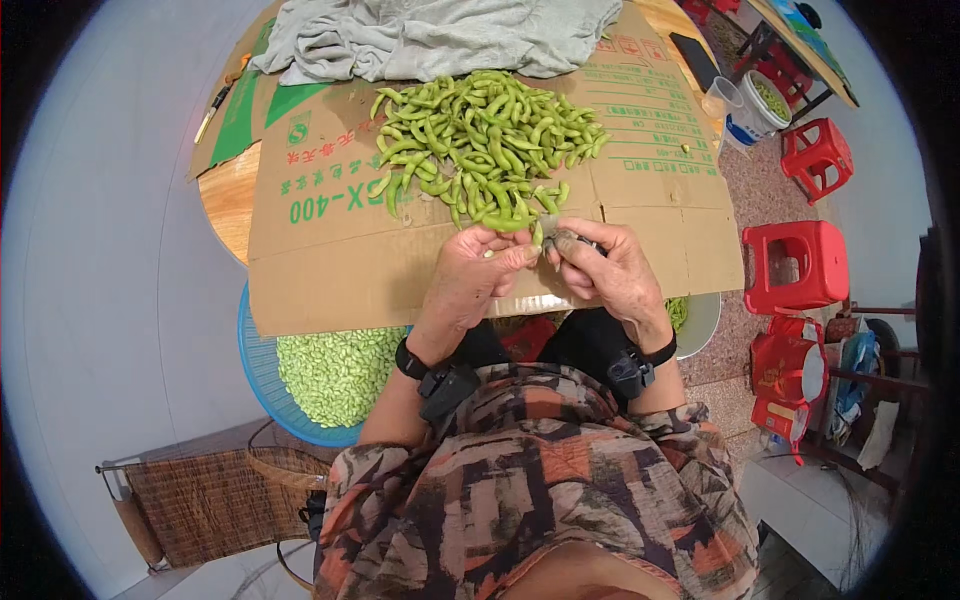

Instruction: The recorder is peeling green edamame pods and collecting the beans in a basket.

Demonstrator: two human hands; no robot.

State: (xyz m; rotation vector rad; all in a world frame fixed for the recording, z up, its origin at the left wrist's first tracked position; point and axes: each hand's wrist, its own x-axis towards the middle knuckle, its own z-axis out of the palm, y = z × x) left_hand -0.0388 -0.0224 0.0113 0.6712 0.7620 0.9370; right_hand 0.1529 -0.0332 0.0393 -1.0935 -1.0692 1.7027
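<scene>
A heap of green soybean pods [490, 135] lies on a flattened cardboard sheet [340, 270] in front of me. At the heap's near edge, my left hand [475, 270] pinches a soybean pod [538, 236] between thumb and fingers. A pale bean [488, 254] shows by its fingers. Close beside it, my right hand [608, 268] is closed around what looks like a small knife [549, 224]. Its greyish blade is partly visible against the pod, and a dark handle shows between the fingers. Below the cardboard's left edge, a blue basket [250, 355] holds many shelled green beans [335, 375].
A grey cloth [430, 38] lies beyond the heap. To the right, under the cardboard's edge, is a pale basin [712, 325] with pods. A black phone [695, 62], a clear cup [722, 97], a white bucket [750, 120] and red stools [795, 265] stand farther right.
</scene>
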